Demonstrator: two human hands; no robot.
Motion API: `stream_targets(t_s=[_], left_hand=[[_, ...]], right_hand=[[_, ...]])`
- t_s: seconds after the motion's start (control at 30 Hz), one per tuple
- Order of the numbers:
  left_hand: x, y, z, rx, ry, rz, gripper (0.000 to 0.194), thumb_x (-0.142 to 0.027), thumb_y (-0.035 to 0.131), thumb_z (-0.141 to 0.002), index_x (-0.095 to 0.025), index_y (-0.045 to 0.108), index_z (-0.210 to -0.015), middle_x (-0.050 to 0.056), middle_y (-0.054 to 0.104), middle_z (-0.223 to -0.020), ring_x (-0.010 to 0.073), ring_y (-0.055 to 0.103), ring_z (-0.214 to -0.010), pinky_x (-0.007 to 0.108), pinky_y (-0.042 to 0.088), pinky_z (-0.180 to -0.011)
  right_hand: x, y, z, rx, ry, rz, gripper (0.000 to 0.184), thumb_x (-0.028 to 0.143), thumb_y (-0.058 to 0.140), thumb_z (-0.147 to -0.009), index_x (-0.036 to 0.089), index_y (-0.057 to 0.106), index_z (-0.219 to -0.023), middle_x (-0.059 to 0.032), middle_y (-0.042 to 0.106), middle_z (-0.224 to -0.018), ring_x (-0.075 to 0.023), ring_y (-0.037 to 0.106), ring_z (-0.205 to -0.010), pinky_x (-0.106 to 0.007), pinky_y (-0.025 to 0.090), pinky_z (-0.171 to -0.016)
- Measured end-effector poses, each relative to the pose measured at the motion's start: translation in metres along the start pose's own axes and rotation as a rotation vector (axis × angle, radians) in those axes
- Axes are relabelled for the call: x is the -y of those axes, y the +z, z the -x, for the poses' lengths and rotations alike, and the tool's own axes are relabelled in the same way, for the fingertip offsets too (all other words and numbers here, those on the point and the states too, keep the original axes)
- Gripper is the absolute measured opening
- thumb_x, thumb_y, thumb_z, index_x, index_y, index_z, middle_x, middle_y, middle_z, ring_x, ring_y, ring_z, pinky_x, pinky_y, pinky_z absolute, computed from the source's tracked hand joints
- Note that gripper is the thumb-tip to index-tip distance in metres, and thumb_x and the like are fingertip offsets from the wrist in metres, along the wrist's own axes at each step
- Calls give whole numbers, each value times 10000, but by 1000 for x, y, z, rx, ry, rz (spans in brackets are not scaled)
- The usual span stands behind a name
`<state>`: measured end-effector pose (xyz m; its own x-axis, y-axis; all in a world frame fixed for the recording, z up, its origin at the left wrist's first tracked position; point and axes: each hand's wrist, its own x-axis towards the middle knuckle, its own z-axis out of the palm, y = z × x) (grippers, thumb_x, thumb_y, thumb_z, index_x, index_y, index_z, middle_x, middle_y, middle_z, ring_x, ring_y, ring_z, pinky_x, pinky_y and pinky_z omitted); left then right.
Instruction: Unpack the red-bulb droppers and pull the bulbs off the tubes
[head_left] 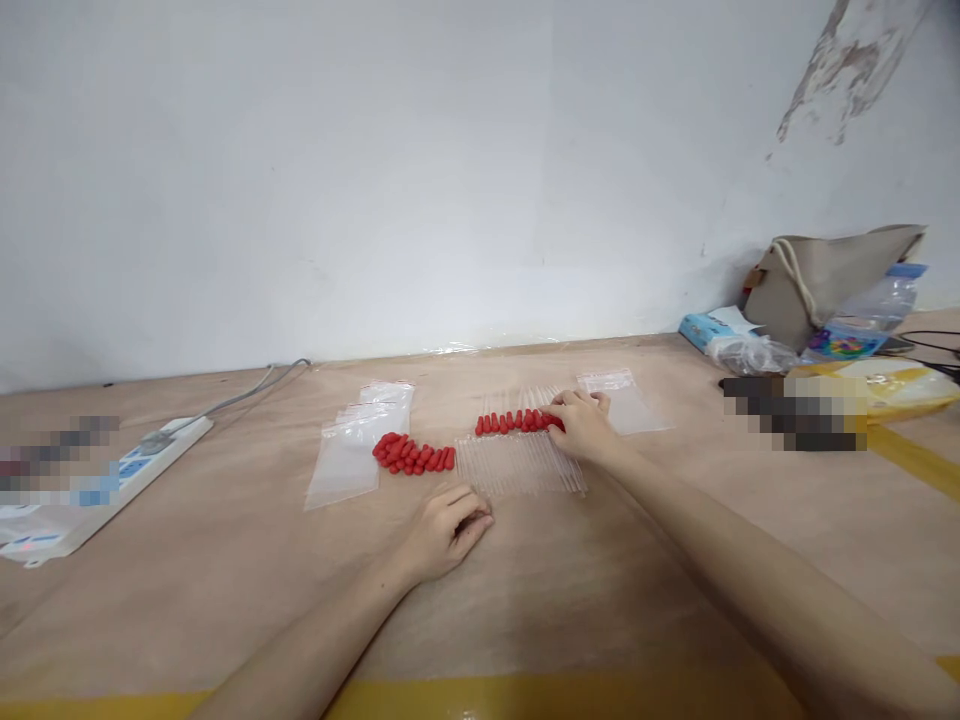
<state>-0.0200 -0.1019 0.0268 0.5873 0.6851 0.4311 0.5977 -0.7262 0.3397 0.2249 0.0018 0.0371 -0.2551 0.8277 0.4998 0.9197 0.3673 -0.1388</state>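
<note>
My right hand (581, 422) reaches to the right end of a row of red rubber bulbs (510, 421), its thumb and fingers closed on a dropper's red bulb there. Thin clear tubes lie side by side below this row, and more clear tubes show above it. To the left, a pile of red-bulbed droppers (409, 455) lies with the bulbs bunched together, partly over clear zip bags (345, 460). My left hand (448, 530) rests on the table just below the tubes, fingers curled in and thumb near the fingertips, with nothing seen inside.
Another clear zip bag (630, 400) lies behind my right hand. A white power strip (135, 480) with a grey cable is at the left. On the right are a tissue pack (705, 330), a grey bag (825, 275), a yellow-and-white packet (885, 385) and a blurred dark object.
</note>
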Motion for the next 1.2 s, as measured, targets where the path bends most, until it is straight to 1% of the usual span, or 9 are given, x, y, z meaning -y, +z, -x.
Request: stream_targets(t_s=[0.23,0.5,0.63,0.73,0.87,1.0,1.07,1.13,1.2], left_hand=[[3,1,0,48,14,0,180,-237,415,-867,-178,578,-820,30,572,-750,138,522,-725,262,404,-675],[2,0,-1,-5,-18,58,163,-230,446,-857,-172,597,-835,34,579,-742,139,521,-719,271,414,-684],[-3,-2,-5,-72,-127,158,200,-258,456,-856,-175,633,-897,53,622,-788,149,556,-732,278,440,-678],[-11,-1,-11,-44,-291,354,264,-320,438,-865,-193,625,-1002,58,652,-892,165,585,-808,305,458,-737],[-24,6,-18,-89,-545,820,407,-423,462,-835,-189,512,-1165,60,640,-942,167,595,-819,332,467,-779],[-28,9,-19,-144,-678,1193,378,-409,587,-758,-163,550,-1043,28,621,-823,133,581,-774,286,461,-771],[-26,9,-17,-167,-692,1226,325,-395,627,-727,-151,576,-935,6,600,-744,115,568,-718,274,460,-747],[-23,9,-17,-198,-675,1200,289,-384,643,-714,-153,579,-876,-1,593,-729,113,563,-708,273,459,-733],[-22,10,-17,-210,-642,1144,259,-360,664,-697,-154,586,-834,2,605,-749,118,567,-729,266,452,-732]], right_hand=[[2,8,-2,-17,5,12,234,155,461,-755,244,677,-759,-47,638,-811,-208,464,-868,-458,161,-851],[4,3,17,-361,1,-92,202,195,446,-839,225,643,-874,-38,637,-848,-175,506,-861,-421,149,-911],[18,-9,42,-464,-139,-247,206,195,453,-846,263,629,-928,1,630,-830,-124,524,-816,-372,190,-921],[36,-19,59,-494,-326,-287,238,150,465,-825,291,633,-917,27,638,-800,-107,532,-803,-378,191,-947],[57,-28,74,-497,-563,-273,275,135,428,-846,296,610,-973,56,651,-790,-75,542,-784,-377,167,-981],[64,-24,77,-448,-713,-279,251,140,414,-865,272,591,-985,64,660,-813,-68,548,-822,-363,169,-982],[64,-20,77,-380,-667,-305,203,175,445,-855,265,590,-965,49,661,-841,-84,551,-827,-366,199,-960],[66,-17,77,-322,-502,-360,138,271,518,-821,244,589,-936,22,659,-848,-110,553,-805,-370,235,-924],[69,-14,77,-269,-316,-425,242,391,586,-759,213,579,-923,-7,656,-843,-136,555,-786,-372,260,-888]])
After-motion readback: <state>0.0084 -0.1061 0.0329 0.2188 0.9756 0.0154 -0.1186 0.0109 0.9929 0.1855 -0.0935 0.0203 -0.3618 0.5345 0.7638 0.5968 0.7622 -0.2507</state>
